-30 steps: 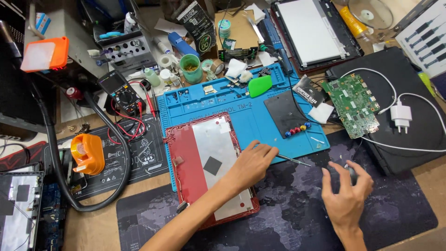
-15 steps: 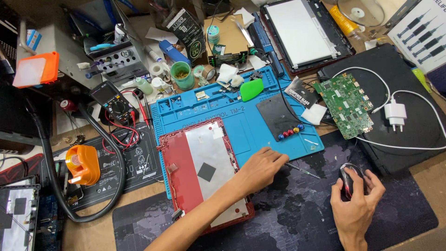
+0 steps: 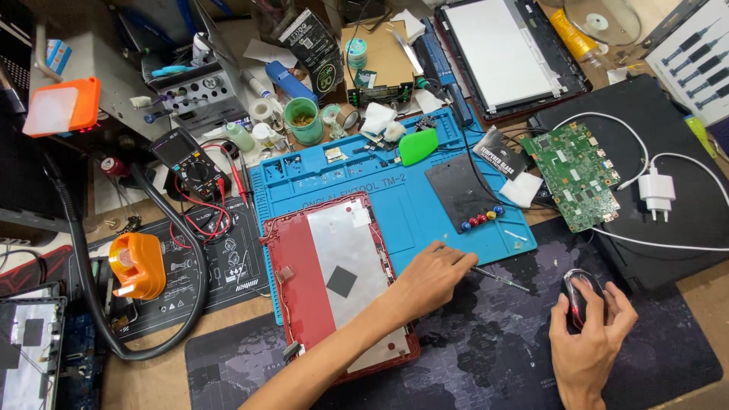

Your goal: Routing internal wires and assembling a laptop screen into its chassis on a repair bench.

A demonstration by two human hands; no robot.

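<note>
The fingers of the left hand [image 3: 431, 275] pinch a thin screwdriver [image 3: 497, 278], and the right hand [image 3: 591, 334] wraps around a black mouse [image 3: 581, 298].

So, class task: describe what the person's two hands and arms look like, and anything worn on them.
Both hands, the left hand and the right hand, are bare: no gloves, rings or watch show. The forearms are bare too, with no sleeve in view.
</note>
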